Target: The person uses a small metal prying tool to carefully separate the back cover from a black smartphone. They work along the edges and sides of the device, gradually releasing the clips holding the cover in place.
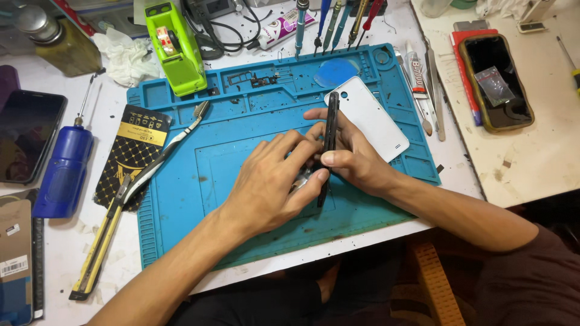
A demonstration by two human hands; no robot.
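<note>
Now | blue mat (181, 199) on white bench (90, 241) | hands (314, 172) grip black phone (329, 139)

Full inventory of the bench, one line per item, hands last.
repair mat: 1, blue, centre of the table
phone held on edge: 1, black, upright between both hands
phone back cover: 1, white, on the mat right of the hands
tape dispenser: 1, lime green, mat's top left corner
toothbrush: 1, white and grey, mat's left edge
utility knife: 1, yellow and black, left of the mat
patterned packet: 1, black and gold, left of the mat
blue bottle: 1, far left
screwdrivers: several, mixed colours, top centre
phone in case: 1, dark, right table
left hand: 1, on the phone's lower part
right hand: 1, gripping the phone
</note>
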